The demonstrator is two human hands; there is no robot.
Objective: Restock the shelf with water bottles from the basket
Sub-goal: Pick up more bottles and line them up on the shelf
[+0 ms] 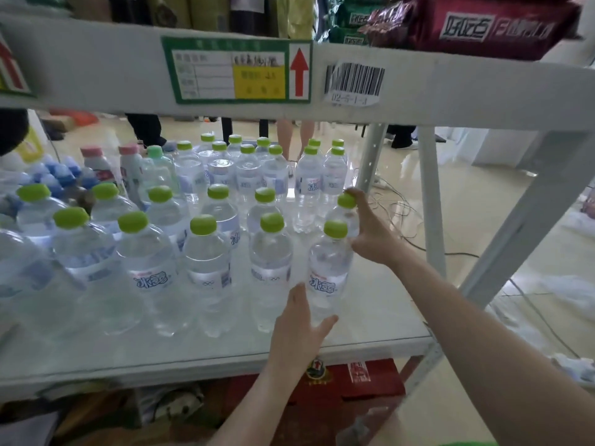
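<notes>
Several clear water bottles with green caps stand in rows on the white shelf (370, 320). My left hand (301, 329) wraps the lower body of the front-right bottle (328, 272), which stands upright on the shelf. My right hand (370, 230) grips the bottle just behind it (346, 214) at the shoulder, fingers curled by its cap. The basket is not in view.
An upper shelf beam (450, 88) with a price label and a barcode sticker hangs just above the bottles. White uprights (431, 194) stand at the right. Pink-capped bottles (96, 162) sit at the back left. Red packages (357, 378) lie below the shelf.
</notes>
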